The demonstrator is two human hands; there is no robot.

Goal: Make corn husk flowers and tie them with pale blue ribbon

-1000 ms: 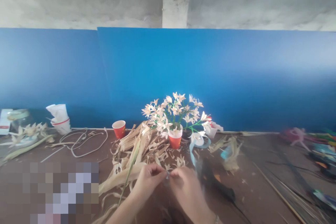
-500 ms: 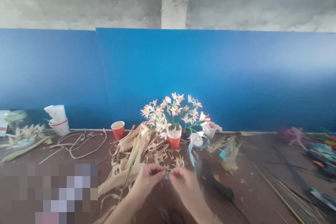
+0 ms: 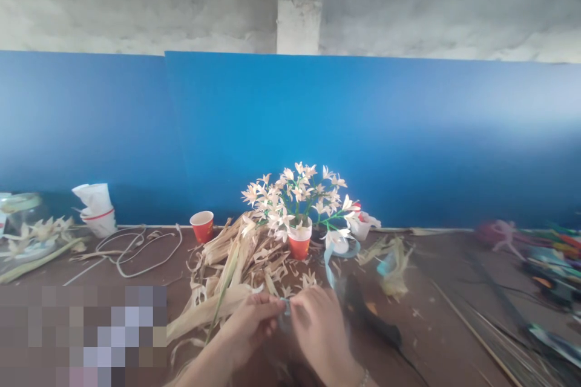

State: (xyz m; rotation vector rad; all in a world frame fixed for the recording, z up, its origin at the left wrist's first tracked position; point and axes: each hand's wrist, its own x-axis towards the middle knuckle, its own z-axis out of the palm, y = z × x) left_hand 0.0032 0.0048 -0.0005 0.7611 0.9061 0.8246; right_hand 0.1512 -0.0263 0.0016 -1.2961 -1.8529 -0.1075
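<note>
Low in the frame's centre, the left hand and right hand meet fingertip to fingertip, both pinching a small pale blue-grey strip between them; what it is exactly is too blurred to tell. This looks like a wrapping or twisting step on a small piece, so the next move probably calls for a tight pinch and a fine turn. Just beyond lies a heap of dry tan corn husks on the brown wooden table. Further up at centre stands a red-and-white paper cup of cream husk flowers.
</note>
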